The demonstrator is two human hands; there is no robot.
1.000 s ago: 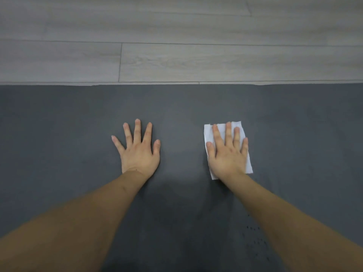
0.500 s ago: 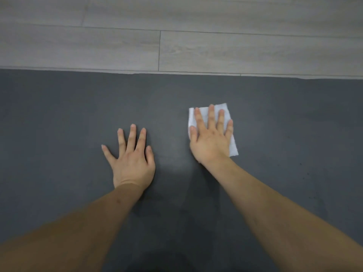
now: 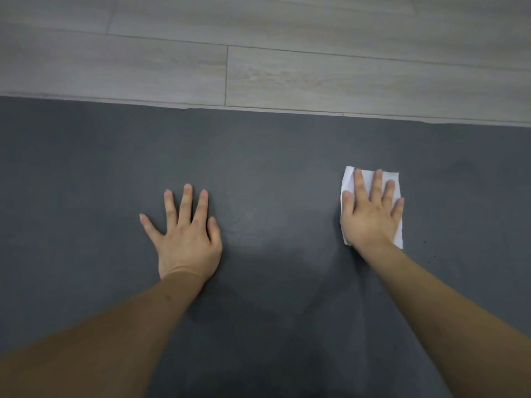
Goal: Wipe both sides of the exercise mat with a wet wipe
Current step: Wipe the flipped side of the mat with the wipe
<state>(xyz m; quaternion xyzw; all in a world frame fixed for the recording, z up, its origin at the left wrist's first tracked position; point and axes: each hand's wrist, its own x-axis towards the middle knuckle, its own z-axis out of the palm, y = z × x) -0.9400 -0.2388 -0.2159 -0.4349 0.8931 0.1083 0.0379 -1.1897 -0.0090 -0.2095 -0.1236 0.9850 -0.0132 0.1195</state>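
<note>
Exercise mat (image 3: 258, 156): dark grey, flat on wood-look floor (image 3: 287, 67); likely soft, floppy; best lifted by its 12 o'clock edge for turning. Wet wipe (image 3: 398, 237): white, thin, limp, at 3 o'clock, pinned under right hand (image 3: 370, 219), fingers straight. Left hand (image 3: 186, 239): 9 o'clock, flat, fingers spread, holding nothing.

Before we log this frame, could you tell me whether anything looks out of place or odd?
Mostly normal; a few small dark specks lie on the mat just right of the wet wipe.
</note>
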